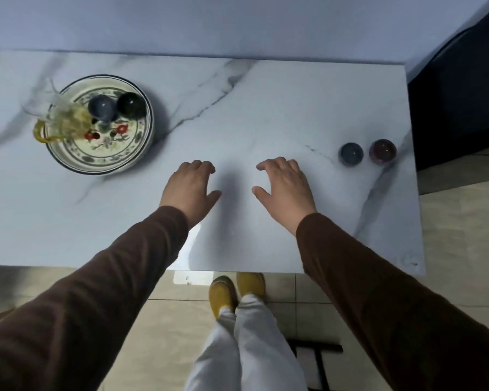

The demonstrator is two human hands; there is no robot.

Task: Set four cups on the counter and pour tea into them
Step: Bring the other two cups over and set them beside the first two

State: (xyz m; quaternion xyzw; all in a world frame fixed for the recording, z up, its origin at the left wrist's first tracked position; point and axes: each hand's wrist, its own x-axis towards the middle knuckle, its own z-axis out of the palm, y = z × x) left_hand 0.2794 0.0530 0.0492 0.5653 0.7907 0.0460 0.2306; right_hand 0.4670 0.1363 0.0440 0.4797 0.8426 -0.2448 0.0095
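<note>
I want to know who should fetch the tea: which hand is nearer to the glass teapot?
Left. The left hand lies open on the counter, right of the glass teapot at the painted dish. The right hand lies farther right.

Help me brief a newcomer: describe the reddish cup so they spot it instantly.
Find the marble counter and follow it to its right end, where two small cups stand side by side. The reddish cup is the one nearer the edge; its neighbour, the blue cup, is grey-blue.

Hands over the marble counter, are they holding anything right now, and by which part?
Nothing is held. The left hand and right hand hover open and empty over the white marble counter.
</note>
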